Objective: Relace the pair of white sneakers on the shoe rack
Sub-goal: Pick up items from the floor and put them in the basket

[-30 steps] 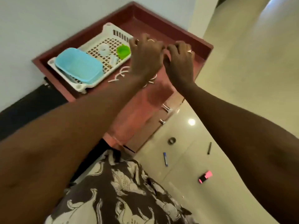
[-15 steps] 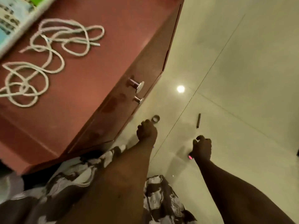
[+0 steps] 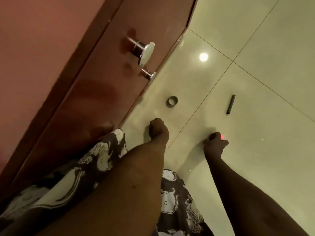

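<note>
Step in hand: judged a side step, not lacing; both hands reach down to the floor (image 3: 255, 48) in front of the cabinet (image 3: 105, 92). The white sneakers are not in view. The left hand (image 3: 158, 131), close to the cabinet base, has fingers curled over a blue object (image 3: 163, 122). The right hand (image 3: 215, 142), farther from the cabinet, has fingers curled at a pink object (image 3: 222, 137). Whether either hand actually grips its object cannot be told. The next move probably requires lifting both items clear, then locating the sneakers
</note>
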Demonstrator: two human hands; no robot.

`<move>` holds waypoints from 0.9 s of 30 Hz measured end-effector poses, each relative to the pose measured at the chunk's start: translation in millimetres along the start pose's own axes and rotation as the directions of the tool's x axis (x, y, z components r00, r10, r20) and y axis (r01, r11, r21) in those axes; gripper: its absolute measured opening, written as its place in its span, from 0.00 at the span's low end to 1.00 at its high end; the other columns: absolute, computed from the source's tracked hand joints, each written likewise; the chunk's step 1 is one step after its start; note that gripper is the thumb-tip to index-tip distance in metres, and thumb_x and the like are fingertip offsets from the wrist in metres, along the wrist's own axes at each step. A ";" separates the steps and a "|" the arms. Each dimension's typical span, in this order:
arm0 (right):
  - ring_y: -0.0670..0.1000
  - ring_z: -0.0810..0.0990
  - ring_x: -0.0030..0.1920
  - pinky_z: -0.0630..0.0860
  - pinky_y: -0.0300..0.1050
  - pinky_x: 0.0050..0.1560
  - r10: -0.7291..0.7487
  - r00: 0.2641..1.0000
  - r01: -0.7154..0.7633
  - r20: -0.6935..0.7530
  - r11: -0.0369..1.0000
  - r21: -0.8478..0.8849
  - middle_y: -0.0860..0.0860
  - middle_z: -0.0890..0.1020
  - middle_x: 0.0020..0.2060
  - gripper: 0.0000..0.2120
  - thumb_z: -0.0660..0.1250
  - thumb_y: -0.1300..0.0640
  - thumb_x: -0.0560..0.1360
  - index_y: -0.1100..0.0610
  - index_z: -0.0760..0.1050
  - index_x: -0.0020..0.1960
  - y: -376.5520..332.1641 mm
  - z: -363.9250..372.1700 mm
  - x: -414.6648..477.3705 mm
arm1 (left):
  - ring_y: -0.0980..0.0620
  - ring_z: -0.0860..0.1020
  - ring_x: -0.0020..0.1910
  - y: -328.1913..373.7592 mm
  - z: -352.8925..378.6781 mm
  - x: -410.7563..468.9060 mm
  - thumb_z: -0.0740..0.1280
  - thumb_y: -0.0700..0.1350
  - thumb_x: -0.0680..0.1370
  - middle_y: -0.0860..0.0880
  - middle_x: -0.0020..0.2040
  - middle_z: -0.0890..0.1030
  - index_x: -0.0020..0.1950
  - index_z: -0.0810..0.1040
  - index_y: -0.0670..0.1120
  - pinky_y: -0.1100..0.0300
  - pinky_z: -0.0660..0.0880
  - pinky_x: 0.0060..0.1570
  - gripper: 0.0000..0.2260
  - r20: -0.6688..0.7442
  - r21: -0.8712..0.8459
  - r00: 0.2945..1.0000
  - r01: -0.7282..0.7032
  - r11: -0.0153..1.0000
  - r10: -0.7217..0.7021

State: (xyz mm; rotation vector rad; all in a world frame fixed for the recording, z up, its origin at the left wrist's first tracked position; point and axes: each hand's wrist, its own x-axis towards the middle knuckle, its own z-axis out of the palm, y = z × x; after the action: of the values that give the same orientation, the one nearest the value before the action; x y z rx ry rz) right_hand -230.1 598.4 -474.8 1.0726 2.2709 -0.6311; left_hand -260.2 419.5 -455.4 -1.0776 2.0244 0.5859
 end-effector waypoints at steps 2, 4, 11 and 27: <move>0.64 0.73 0.51 0.69 0.45 0.48 -0.086 0.996 0.086 -0.015 0.996 0.005 0.62 0.65 0.58 0.09 0.59 0.64 0.77 0.62 0.71 0.57 -10.0 3.4 -10.4 | 0.43 0.77 0.59 2.5 -6.3 -4.6 0.64 0.39 0.79 0.40 0.60 0.77 0.61 0.75 0.37 0.55 0.74 0.54 0.12 0.013 -0.069 1.000 0.010 0.998 -0.009; 0.62 0.73 0.50 0.70 0.46 0.49 -0.205 0.979 0.205 -0.024 0.978 0.023 0.62 0.66 0.58 0.10 0.60 0.65 0.77 0.62 0.71 0.57 -22.7 3.1 -26.4 | 0.42 0.77 0.58 8.2 -14.3 -12.8 0.63 0.41 0.79 0.40 0.58 0.78 0.60 0.75 0.37 0.55 0.74 0.52 0.12 0.017 -0.134 1.000 -0.007 0.991 0.009; 0.57 0.72 0.54 0.69 0.44 0.49 -0.577 0.816 0.577 -0.031 0.812 0.086 0.57 0.68 0.61 0.12 0.60 0.67 0.76 0.60 0.73 0.58 -71.4 -27.3 -95.2 | 0.41 0.75 0.58 22.1 -69.5 -69.3 0.58 0.39 0.79 0.40 0.58 0.78 0.61 0.75 0.40 0.52 0.72 0.50 0.12 -0.082 -0.276 0.980 -0.198 0.941 0.182; 0.60 0.74 0.56 0.68 0.42 0.48 -0.898 0.314 0.950 -0.310 0.300 0.091 0.60 0.75 0.61 0.13 0.62 0.65 0.77 0.61 0.75 0.61 -204.0 -151.6 -243.5 | 0.44 0.79 0.53 10.0 -238.4 -215.6 0.62 0.44 0.79 0.43 0.55 0.81 0.65 0.75 0.48 0.53 0.75 0.55 0.15 -0.589 -0.386 0.672 -0.722 0.574 0.449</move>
State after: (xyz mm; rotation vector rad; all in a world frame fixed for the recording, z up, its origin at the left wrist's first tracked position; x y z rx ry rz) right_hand -304.7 441.8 -168.5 -0.3558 2.9348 -1.3473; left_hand -287.7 369.1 -138.9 -0.8494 2.7280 1.5660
